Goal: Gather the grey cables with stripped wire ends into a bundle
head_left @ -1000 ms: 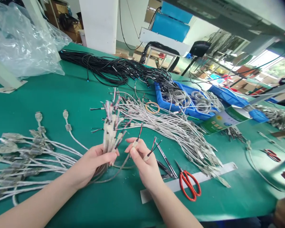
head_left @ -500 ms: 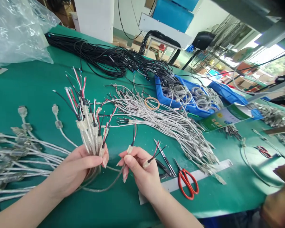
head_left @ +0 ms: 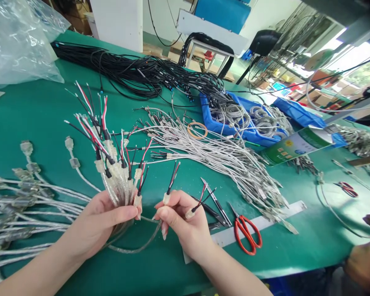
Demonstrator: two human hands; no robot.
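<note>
My left hand (head_left: 100, 224) grips a bundle of clear-sheathed cables (head_left: 117, 181) whose stripped red, black and white wire ends fan upward. My right hand (head_left: 185, 224) holds two more such cables: one cable end (head_left: 169, 191) pinched between thumb and forefinger, a second cable end (head_left: 195, 207) sticking out between the other fingers. The cables loop down under both hands onto the green table (head_left: 49, 119). The two hands are close together, a few centimetres apart.
Red-handled scissors (head_left: 246, 234) and tweezers (head_left: 216, 201) lie right of my right hand on a white strip (head_left: 277, 216). A pile of grey cables (head_left: 222, 158), black cables (head_left: 135, 76), blue bins (head_left: 249, 135), a plastic bag (head_left: 15, 41). Another person's hand (head_left: 365, 255) at bottom right.
My left hand has tilted the bundle upright so the wire ends fan out higher. My right hand has shifted slightly toward it, still holding its two cables. The view has dropped a little.
</note>
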